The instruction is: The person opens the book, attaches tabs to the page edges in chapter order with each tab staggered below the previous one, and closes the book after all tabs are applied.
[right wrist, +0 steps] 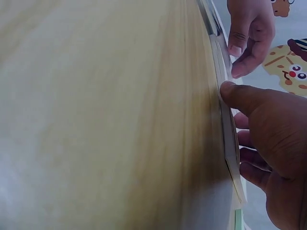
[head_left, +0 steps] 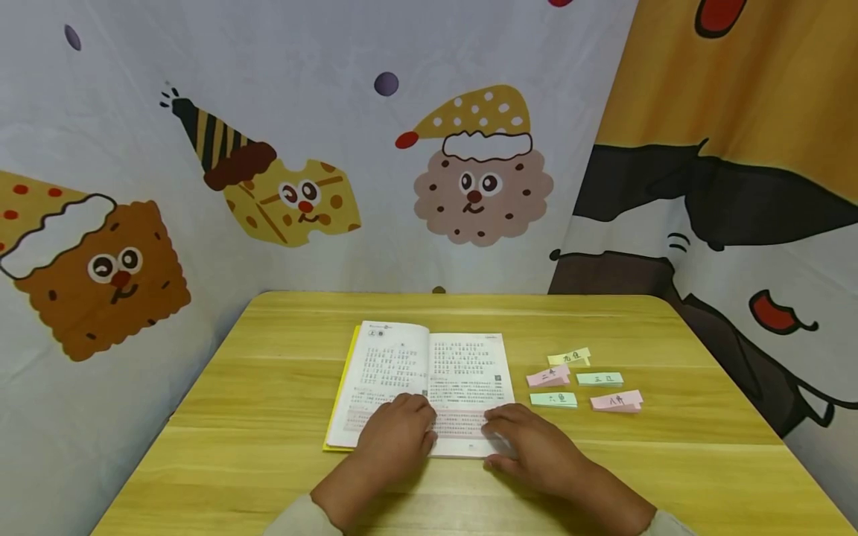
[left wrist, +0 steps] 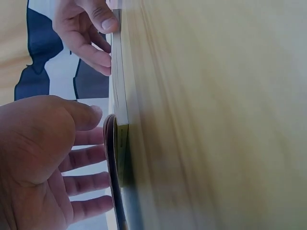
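Note:
An open book (head_left: 467,372) with printed pages and a yellow cover lies on the table. My left hand (head_left: 395,435) rests on the lower part of the left page, close to the centre fold. In the left wrist view, the fingertips (left wrist: 98,181) of that hand touch the page with the fingers fairly straight. My right hand (head_left: 536,447) lies over the lower right corner of the right page. Its thumb (right wrist: 235,93) is at the book's near edge in the right wrist view, while the other fingers rest on the page.
Right of the book lie several folded paper slips with handwritten characters: a yellow slip (head_left: 568,357), pink slips (head_left: 615,402) and green slips (head_left: 553,400). The wooden table (head_left: 268,372) meets a cartoon-printed curtain (head_left: 375,260) at the back.

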Motion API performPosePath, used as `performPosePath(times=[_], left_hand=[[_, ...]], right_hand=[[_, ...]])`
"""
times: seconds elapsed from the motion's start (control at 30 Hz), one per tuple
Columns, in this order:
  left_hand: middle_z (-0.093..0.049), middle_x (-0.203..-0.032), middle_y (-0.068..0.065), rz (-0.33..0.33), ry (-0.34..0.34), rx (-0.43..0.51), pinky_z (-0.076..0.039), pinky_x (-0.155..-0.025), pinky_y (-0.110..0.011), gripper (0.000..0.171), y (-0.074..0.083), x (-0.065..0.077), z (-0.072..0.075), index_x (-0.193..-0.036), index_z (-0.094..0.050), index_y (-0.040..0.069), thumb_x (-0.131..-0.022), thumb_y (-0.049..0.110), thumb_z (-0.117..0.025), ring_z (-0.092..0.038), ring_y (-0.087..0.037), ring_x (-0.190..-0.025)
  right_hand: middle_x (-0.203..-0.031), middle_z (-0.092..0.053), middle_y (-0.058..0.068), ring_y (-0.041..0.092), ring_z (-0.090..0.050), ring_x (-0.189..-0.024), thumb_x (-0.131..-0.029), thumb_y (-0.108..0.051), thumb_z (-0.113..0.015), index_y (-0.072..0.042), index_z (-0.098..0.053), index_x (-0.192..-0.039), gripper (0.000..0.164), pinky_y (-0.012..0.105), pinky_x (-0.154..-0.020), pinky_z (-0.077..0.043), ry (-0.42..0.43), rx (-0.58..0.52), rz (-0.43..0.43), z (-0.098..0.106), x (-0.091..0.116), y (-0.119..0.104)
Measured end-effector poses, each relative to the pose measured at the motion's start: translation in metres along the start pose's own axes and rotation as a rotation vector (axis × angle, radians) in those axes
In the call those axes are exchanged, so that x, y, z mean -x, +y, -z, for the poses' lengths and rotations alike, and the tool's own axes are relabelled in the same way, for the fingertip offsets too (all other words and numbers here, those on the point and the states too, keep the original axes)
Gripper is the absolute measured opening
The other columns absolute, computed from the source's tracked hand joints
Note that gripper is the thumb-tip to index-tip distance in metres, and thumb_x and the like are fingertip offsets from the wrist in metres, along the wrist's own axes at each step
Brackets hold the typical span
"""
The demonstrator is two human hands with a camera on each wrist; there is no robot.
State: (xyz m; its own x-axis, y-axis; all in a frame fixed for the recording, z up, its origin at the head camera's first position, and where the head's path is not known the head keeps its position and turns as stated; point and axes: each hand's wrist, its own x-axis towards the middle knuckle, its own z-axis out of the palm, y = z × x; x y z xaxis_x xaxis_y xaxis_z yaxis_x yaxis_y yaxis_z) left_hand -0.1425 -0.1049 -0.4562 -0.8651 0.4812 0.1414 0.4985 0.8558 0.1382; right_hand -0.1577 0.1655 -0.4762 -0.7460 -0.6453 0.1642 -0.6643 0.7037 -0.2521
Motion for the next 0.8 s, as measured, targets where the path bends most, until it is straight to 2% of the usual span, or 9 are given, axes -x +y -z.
performPosePath(times=[0.13,0.27,0.4,0.5,0.63,0.8], left_hand=[[-0.064,-0.114,0.0,0.024,0.004,0.003,-0.054,-0.087,-0.04,0.013,0.0006,-0.0006,-0.0014,-0.099,-0.07,0.016,-0.097,0.03,-0.069,-0.061,-0.022,-0.11],[-0.063,-0.115,-0.001,0.042,-0.025,0.028,-0.055,-0.086,-0.039,0.018,0.0033,-0.0013,-0.0009,-0.101,-0.071,0.014,-0.096,0.03,-0.071,-0.06,-0.023,-0.108],[-0.063,-0.117,-0.004,0.054,-0.049,0.041,-0.054,-0.089,-0.039,0.028,0.0064,-0.0015,-0.0007,-0.103,-0.072,0.011,-0.094,0.037,-0.073,-0.06,-0.025,-0.11],[-0.063,-0.118,-0.006,0.055,-0.044,0.028,-0.053,-0.092,-0.039,0.037,0.0076,-0.0012,-0.0019,-0.104,-0.073,0.011,-0.09,0.045,-0.075,-0.059,-0.026,-0.111],[-0.062,-0.119,-0.007,0.047,-0.033,0.003,-0.052,-0.094,-0.039,0.048,0.0081,-0.0008,-0.0039,-0.108,-0.073,0.012,-0.085,0.054,-0.078,-0.059,-0.028,-0.114],[-0.062,-0.12,-0.008,0.04,-0.035,-0.016,-0.051,-0.096,-0.04,0.052,0.0077,-0.0001,-0.0049,-0.109,-0.073,0.013,-0.081,0.056,-0.081,-0.059,-0.029,-0.115]], right_hand=[[-0.132,-0.062,0.0,0.019,-0.056,-0.124,-0.088,-0.04,-0.081,-0.015,-0.072,-0.118,0.04,0.04,-0.101,-0.05,-0.016,-0.012,-0.004,0.0017,-0.0003,-0.0006],[-0.132,-0.063,0.0,0.019,-0.056,-0.125,-0.089,-0.038,-0.08,-0.015,-0.073,-0.118,0.038,0.041,-0.102,-0.049,-0.04,-0.032,-0.012,0.0035,-0.0006,-0.0006],[-0.132,-0.063,0.001,0.02,-0.056,-0.125,-0.091,-0.035,-0.078,-0.015,-0.075,-0.117,0.032,0.042,-0.103,-0.049,-0.058,-0.051,-0.019,0.005,-0.0018,0.0002],[-0.131,-0.065,0.001,0.02,-0.057,-0.125,-0.093,-0.03,-0.075,-0.017,-0.077,-0.111,0.022,0.042,-0.104,-0.048,-0.061,-0.055,-0.02,0.0064,-0.0029,0.0002],[-0.124,-0.069,0.0,0.019,-0.06,-0.12,-0.095,-0.02,-0.07,-0.018,-0.078,-0.1,0.009,0.041,-0.102,-0.049,-0.032,-0.041,0.011,0.0083,-0.0045,-0.0008],[-0.114,-0.071,-0.004,0.016,-0.062,-0.112,-0.094,-0.014,-0.069,-0.018,-0.076,-0.096,0.008,0.038,-0.098,-0.051,0.054,-0.004,0.061,0.0089,-0.0064,-0.0012]])
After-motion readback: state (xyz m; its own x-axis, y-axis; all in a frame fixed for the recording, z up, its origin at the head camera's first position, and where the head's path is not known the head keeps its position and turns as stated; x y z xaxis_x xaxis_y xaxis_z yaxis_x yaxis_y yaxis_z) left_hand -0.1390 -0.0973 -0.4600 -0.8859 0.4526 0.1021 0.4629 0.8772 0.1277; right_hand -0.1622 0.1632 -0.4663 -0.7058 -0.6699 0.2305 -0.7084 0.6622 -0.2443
